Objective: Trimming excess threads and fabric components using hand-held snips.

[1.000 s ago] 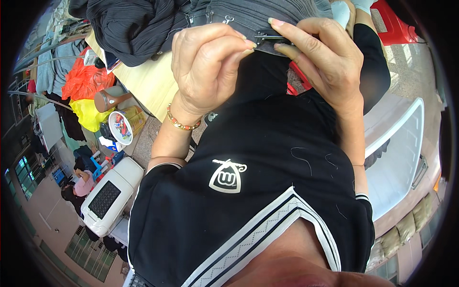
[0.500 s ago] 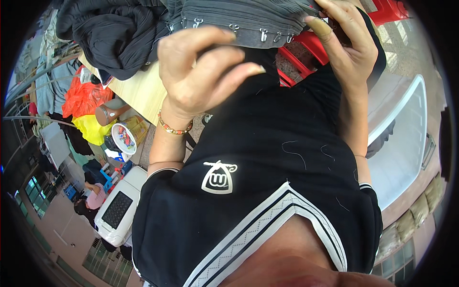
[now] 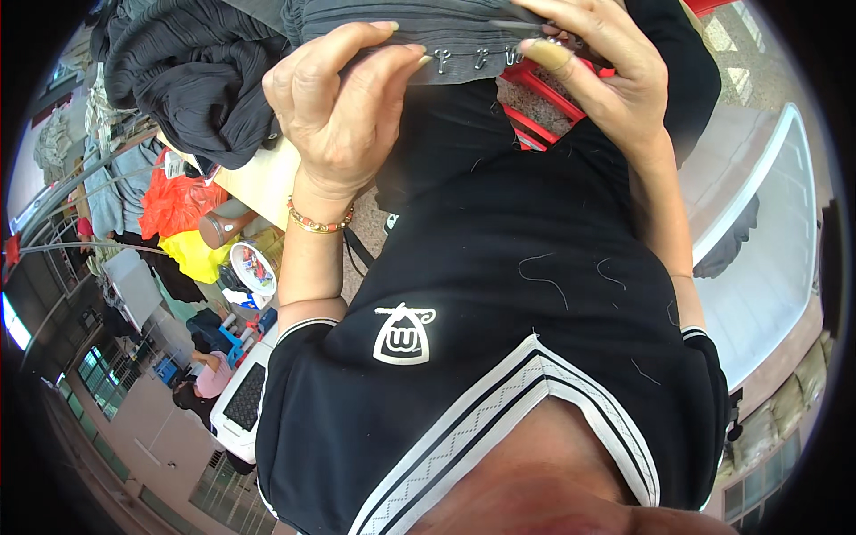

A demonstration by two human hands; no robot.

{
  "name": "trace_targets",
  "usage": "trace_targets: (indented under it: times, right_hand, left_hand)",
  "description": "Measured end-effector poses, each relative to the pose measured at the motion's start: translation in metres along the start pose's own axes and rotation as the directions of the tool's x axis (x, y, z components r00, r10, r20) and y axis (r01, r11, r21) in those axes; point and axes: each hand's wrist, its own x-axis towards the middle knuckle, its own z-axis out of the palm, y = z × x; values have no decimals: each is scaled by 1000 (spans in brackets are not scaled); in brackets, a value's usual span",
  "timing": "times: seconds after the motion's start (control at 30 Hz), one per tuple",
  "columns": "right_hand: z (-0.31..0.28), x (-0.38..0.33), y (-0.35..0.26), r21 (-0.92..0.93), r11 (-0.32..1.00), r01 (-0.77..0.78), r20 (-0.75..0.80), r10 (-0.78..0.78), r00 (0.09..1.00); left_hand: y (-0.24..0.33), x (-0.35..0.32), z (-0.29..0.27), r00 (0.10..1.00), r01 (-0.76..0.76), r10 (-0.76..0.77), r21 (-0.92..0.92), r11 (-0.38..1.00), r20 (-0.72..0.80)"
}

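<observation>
A grey pleated garment (image 3: 428, 25) stretches across the top of the view, with a row of metal hook fasteners (image 3: 481, 58) along its near edge. My left hand (image 3: 334, 116) pinches that edge at its left part, thumb and fingers closed. My right hand (image 3: 615, 76) is closed at the right end of the row, a yellowish covering on its thumb. A slim grey pointed blade (image 3: 522, 27) sticks out leftward from the right hand's fingers; the rest of the tool is hidden by them.
Dark grey fabric (image 3: 209, 89) lies bunched on a pale wooden table (image 3: 263, 183) at left. Beyond are red and yellow bags (image 3: 183, 203), a brown-capped bottle (image 3: 218, 227) and a white tub (image 3: 252, 269). A red stool (image 3: 544, 111) stands below; a translucent bin (image 3: 758, 267) is at right. Another person (image 3: 209, 374) sits far left.
My left hand was raised with its fingers apart; it has come down onto the garment's edge and closed there. My right hand has shifted left with the cloth.
</observation>
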Motion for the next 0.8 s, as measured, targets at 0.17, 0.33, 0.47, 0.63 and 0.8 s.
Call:
trace_targets:
  times: [0.17, 0.33, 0.47, 0.63, 0.8]
  right_hand:
    - [3, -2, 1, 57, 998, 6, 22, -8, 1000]
    - [6, 3, 7, 108, 990, -86, -13, 88, 996]
    - [22, 18, 42, 578, 737, -350, 36, 405, 913]
    - [31, 50, 63, 550, 743, -382, 135, 372, 918]
    - [30, 67, 65, 574, 756, -313, 89, 322, 943]
  left_hand:
    - [15, 5, -11, 997, 66, -59, -134, 989, 53]
    - [5, 1, -1, 976, 204, -215, -194, 960, -38]
    - [-12, -13, 2, 846, 520, -513, -433, 737, 143]
    - [-10, -29, 24, 772, 536, -623, -655, 533, 125]
    - [-9, -30, 25, 671, 530, -730, -771, 352, 128]
